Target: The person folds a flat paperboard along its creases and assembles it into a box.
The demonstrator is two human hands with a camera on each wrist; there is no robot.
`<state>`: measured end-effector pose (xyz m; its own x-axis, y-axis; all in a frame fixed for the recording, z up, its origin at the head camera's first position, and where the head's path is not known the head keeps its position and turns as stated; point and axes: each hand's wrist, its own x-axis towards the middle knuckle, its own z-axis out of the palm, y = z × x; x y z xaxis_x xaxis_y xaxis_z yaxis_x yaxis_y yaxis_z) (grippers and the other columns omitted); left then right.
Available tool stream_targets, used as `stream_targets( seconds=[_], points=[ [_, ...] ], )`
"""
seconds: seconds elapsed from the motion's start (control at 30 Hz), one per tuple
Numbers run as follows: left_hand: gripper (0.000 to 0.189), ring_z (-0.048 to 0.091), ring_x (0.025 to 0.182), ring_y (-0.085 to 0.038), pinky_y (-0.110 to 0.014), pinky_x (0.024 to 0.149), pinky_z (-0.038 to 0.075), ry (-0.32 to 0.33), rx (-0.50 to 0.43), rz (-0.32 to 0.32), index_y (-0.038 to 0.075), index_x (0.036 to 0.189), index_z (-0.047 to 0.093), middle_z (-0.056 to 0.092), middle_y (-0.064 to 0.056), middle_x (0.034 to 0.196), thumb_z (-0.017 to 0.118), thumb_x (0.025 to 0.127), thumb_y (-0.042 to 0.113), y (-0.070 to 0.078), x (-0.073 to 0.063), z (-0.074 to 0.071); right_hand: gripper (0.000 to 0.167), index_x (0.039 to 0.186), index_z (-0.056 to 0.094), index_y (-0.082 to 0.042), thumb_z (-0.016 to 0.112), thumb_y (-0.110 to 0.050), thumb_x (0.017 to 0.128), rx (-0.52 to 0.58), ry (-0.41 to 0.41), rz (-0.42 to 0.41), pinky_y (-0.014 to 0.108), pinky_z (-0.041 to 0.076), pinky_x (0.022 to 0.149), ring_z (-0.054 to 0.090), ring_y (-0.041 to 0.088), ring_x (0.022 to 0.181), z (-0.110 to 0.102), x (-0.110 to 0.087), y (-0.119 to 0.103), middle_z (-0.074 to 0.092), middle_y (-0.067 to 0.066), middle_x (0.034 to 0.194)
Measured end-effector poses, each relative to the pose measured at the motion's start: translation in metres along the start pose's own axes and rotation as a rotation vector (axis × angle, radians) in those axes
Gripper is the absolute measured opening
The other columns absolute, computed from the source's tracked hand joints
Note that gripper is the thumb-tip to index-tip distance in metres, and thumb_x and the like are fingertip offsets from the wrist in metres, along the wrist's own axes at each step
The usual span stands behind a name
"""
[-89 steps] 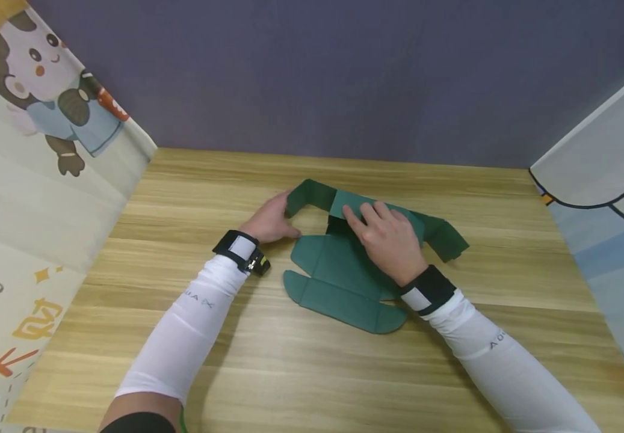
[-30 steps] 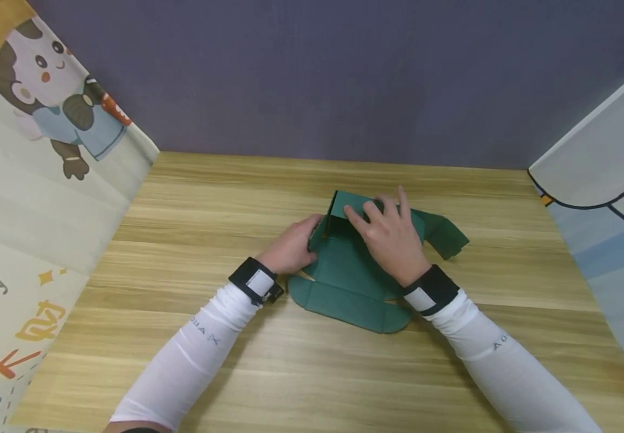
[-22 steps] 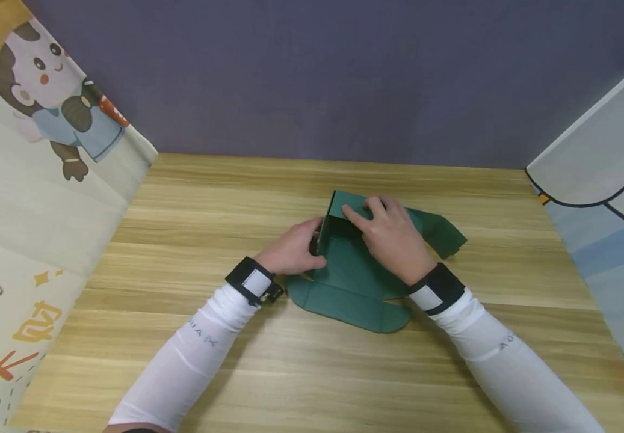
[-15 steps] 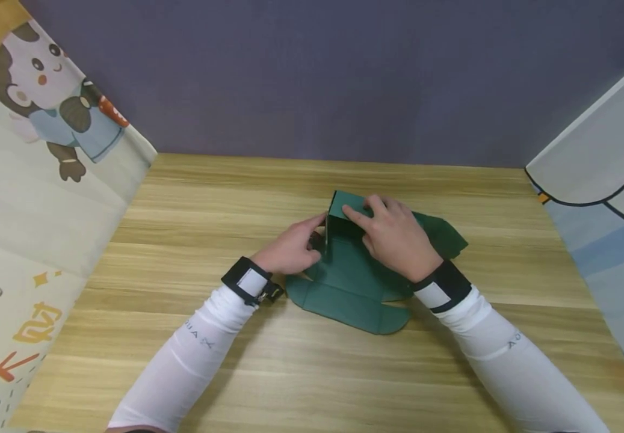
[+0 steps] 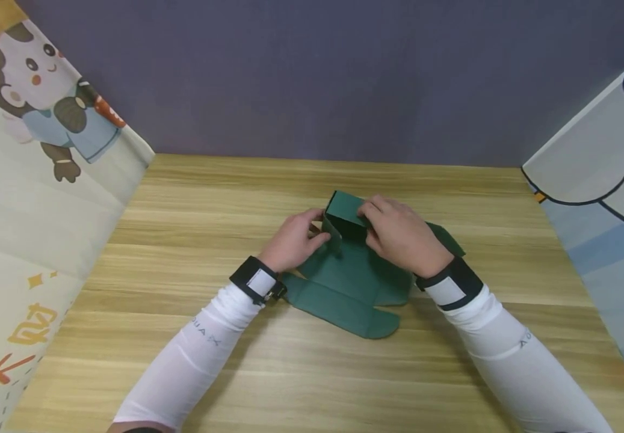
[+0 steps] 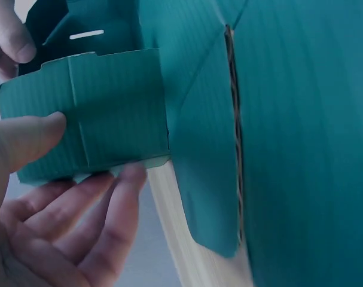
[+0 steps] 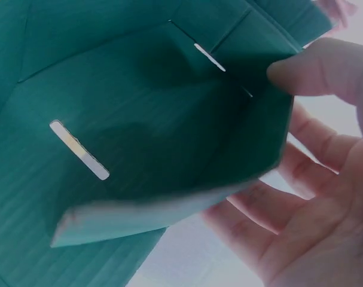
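Observation:
A partly folded green cardboard box (image 5: 346,270) lies on the wooden table, its back wall (image 5: 344,206) standing up. My left hand (image 5: 292,240) is at the box's left side. In the left wrist view its thumb presses one face of a creased side flap (image 6: 118,113) while the fingers lie behind, so the flap is pinched between them. My right hand (image 5: 406,236) grips the right end of the back wall. In the right wrist view, the thumb lies inside the cardboard wall (image 7: 253,143) and the fingers are outside. The right flap (image 5: 446,239) is partly hidden behind this hand.
A front panel with rounded ends (image 5: 333,307) lies flat toward me. Narrow slots show in the box's base (image 7: 26,185). Beyond the wooden table (image 5: 209,186) stands a dark blue-grey wall (image 5: 301,78), with printed cartoon panels on both sides.
The left flap, earlier splayed outward, is bent inward with my left hand following it. My right hand has slid rightward from the top of the back wall to its right end. The box has turned slightly.

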<state>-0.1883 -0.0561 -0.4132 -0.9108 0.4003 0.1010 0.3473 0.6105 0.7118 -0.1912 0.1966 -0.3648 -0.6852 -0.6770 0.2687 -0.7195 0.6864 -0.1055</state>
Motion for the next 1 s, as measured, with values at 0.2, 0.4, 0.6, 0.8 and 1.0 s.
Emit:
stream_targets(
  seconds=[0.2, 0.4, 0.6, 0.8, 1.0],
  points=[
    [0.054, 0.071, 0.112, -0.026, -0.037, 0.094, 0.059, 0.086, 0.093, 0.014, 0.005, 0.152, 0.054, 0.066, -0.014, 0.139, 0.073, 0.103, 0.02, -0.001, 0.007, 0.002, 0.034, 0.125, 0.07, 0.001, 0.078, -0.01, 0.094, 0.005, 0.019, -0.055, 0.051, 0.058, 0.092, 0.069, 0.037, 0.108, -0.001, 0.004, 0.0, 0.067, 0.021, 0.127],
    [0.057, 0.073, 0.106, -0.026, -0.037, 0.09, 0.06, 0.144, 0.165, 0.031, 0.003, 0.152, 0.053, 0.07, -0.015, 0.134, 0.075, 0.102, 0.02, 0.0, 0.011, 0.004, 0.036, 0.126, 0.073, 0.0, 0.081, -0.014, 0.094, 0.003, -0.003, -0.048, 0.05, 0.058, 0.093, 0.071, 0.035, 0.108, -0.003, 0.007, -0.004, 0.068, 0.019, 0.127],
    [0.055, 0.074, 0.098, -0.024, -0.039, 0.085, 0.06, 0.184, 0.215, -0.002, 0.003, 0.15, 0.055, 0.074, -0.015, 0.121, 0.075, 0.102, 0.021, 0.003, 0.015, 0.006, 0.037, 0.125, 0.073, 0.001, 0.082, -0.014, 0.093, 0.007, -0.008, -0.053, 0.05, 0.058, 0.095, 0.071, 0.036, 0.109, -0.006, 0.01, -0.008, 0.069, 0.019, 0.126],
    [0.044, 0.074, 0.099, -0.028, -0.043, 0.083, 0.06, 0.223, 0.245, -0.041, 0.003, 0.141, 0.061, 0.075, -0.015, 0.119, 0.075, 0.102, 0.018, 0.005, 0.021, 0.007, 0.035, 0.123, 0.074, 0.001, 0.082, -0.014, 0.093, 0.001, 0.003, -0.081, 0.049, 0.059, 0.092, 0.071, 0.035, 0.107, -0.004, 0.012, -0.013, 0.069, 0.017, 0.122],
    [0.039, 0.074, 0.084, -0.029, -0.045, 0.066, 0.059, 0.267, 0.331, -0.083, 0.005, 0.135, 0.065, 0.076, -0.013, 0.104, 0.076, 0.098, 0.012, 0.005, 0.029, 0.007, 0.037, 0.123, 0.074, 0.0, 0.085, -0.015, 0.091, -0.036, 0.027, -0.111, 0.048, 0.059, 0.091, 0.071, 0.035, 0.104, -0.001, 0.014, -0.016, 0.069, 0.017, 0.121]
  ],
)
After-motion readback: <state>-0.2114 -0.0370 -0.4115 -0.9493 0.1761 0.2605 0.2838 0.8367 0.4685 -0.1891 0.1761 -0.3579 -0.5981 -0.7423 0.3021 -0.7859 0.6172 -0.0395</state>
